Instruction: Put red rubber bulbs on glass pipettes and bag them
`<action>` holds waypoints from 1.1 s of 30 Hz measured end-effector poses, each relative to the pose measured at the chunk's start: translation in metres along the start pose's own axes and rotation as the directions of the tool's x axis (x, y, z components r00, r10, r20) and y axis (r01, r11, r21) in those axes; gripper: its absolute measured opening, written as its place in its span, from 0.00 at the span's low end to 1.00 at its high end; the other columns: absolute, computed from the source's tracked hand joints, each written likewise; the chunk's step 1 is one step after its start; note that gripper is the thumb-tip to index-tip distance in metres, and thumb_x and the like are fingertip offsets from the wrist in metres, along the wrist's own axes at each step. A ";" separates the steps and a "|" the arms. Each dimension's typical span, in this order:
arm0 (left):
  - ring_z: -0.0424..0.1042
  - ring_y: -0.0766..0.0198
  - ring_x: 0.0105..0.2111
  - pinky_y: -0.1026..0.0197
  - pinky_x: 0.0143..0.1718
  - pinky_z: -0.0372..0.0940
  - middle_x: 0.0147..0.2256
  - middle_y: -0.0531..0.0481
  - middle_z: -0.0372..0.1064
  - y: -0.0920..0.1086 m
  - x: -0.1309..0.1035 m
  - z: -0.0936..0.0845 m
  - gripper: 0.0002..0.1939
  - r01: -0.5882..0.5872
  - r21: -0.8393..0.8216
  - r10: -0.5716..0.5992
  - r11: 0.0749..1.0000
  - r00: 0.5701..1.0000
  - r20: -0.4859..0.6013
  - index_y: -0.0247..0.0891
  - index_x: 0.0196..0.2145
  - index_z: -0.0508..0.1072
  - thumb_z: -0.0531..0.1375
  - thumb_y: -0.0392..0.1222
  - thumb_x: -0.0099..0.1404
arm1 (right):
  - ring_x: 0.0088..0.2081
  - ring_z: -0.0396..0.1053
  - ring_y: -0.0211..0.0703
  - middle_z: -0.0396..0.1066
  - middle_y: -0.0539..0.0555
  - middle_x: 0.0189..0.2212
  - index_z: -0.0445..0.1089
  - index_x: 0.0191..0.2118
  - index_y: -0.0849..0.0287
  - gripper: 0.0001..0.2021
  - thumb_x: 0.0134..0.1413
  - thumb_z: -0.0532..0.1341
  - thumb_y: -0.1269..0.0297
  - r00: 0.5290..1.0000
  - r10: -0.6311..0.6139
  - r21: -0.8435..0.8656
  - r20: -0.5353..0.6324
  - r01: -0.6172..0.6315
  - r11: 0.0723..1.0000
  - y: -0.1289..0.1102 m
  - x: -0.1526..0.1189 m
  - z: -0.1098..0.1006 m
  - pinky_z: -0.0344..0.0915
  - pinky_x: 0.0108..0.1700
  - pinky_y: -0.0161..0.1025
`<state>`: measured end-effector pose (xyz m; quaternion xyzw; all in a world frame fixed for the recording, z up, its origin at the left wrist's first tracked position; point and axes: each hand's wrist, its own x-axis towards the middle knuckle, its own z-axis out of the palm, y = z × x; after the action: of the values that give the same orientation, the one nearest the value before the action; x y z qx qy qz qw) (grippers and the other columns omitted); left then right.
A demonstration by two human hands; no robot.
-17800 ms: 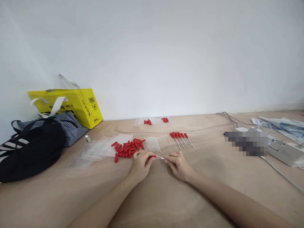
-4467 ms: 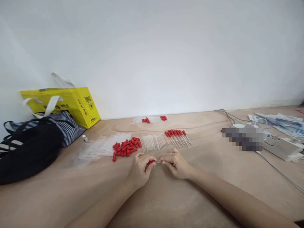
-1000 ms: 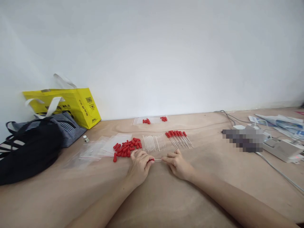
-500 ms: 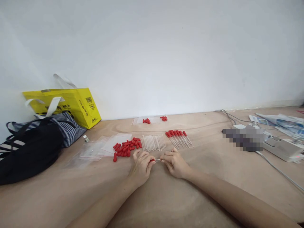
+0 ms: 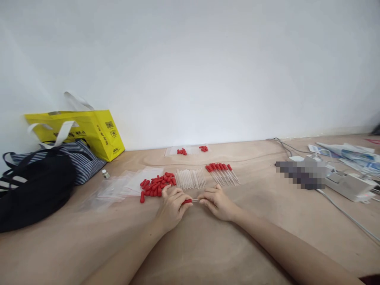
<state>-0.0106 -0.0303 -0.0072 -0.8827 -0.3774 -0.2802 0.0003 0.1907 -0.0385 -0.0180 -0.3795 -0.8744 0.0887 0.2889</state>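
Two bare hands meet over a pale wooden tabletop (image 5: 190, 245), with a slim dropper's two parts in line between them. We see the left hand (image 5: 173, 208) closed in a pinch around a red rubber bulb (image 5: 187, 201), and the right hand (image 5: 218, 204) with fingertips pinched on a clear glass tube (image 5: 195, 200) that runs out from the bulb's mouth.

Compared with half a second ago, more of the red now shows past the left thumb, and both hands remain close together. We take this to mean that the bulb is being worked onto the tube; the joint is too small for us to tell how far on it is. Just beyond the right hand, the fanned row of capped droppers (image 5: 221, 172) looks about one fuller than in the oldest view, so we judge the work to be advancing piece by piece.

Edges matter here: the loose red bulbs (image 5: 157, 184) lie right behind the left hand, and the row of bare tubes (image 5: 191, 179) sits beside them, so a sideways sweep that way could scatter both. Plastic bags (image 5: 124, 186) spread farther left. We find the widest room toward the wearer and rightward, as far as the white cable (image 5: 347, 213) and the power strip (image 5: 352, 186)
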 end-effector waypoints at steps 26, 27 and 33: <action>0.58 0.50 0.45 0.43 0.46 0.46 0.43 0.43 0.64 -0.048 -0.002 -0.009 0.11 0.397 0.415 -0.332 0.819 0.917 -0.224 0.42 0.35 0.72 0.57 0.44 0.53 | 0.37 0.64 0.46 0.71 0.56 0.30 0.68 0.31 0.60 0.10 0.53 0.50 0.65 0.741 0.560 -0.325 -0.370 -0.668 0.669 0.041 0.044 0.016 0.43 0.42 0.44; 0.58 0.51 0.44 0.43 0.46 0.46 0.42 0.44 0.64 -0.049 -0.002 -0.009 0.10 0.397 0.415 -0.330 0.818 0.917 -0.225 0.42 0.34 0.72 0.57 0.44 0.54 | 0.37 0.64 0.46 0.71 0.56 0.31 0.68 0.31 0.60 0.11 0.53 0.50 0.65 0.740 0.564 -0.328 -0.366 -0.669 0.667 0.041 0.044 0.016 0.43 0.42 0.44; 0.60 0.53 0.43 0.44 0.47 0.45 0.41 0.44 0.65 -0.051 0.003 -0.004 0.09 0.379 0.415 -0.295 0.827 0.921 -0.253 0.42 0.35 0.71 0.55 0.43 0.56 | 0.39 0.63 0.47 0.70 0.58 0.35 0.70 0.32 0.59 0.12 0.52 0.50 0.62 0.709 0.616 -0.327 -0.345 -0.705 0.629 0.038 0.053 0.014 0.44 0.43 0.44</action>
<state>-0.0450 0.0074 -0.0127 -0.7482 -0.5809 -0.2570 0.1914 0.1772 0.0269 -0.0202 -0.7358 -0.6353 -0.0474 0.2295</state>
